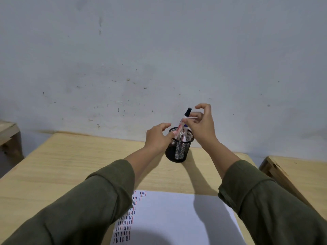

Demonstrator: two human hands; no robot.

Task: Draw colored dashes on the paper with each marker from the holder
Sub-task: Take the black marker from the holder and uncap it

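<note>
A black mesh holder (178, 151) stands on the wooden table near the wall, with several markers upright inside. My right hand (202, 123) is above its right rim, thumb and fingers pinched on a white marker with a dark cap (186, 114) that sticks up out of the holder, tilted. My left hand (158, 137) curls around the holder's upper left side, its fingertips at the rim beside a red-marked marker (177, 132). The white paper (177, 218) lies near me, with rows of short red, blue and black dashes (126, 225) along its left part, partly hidden by my left sleeve.
The light wooden table (70, 165) ends at a stained grey wall. A second wooden surface (297, 172) stands to the right and another piece of wooden furniture (8, 133) at the far left. My arms cast shadows across the paper.
</note>
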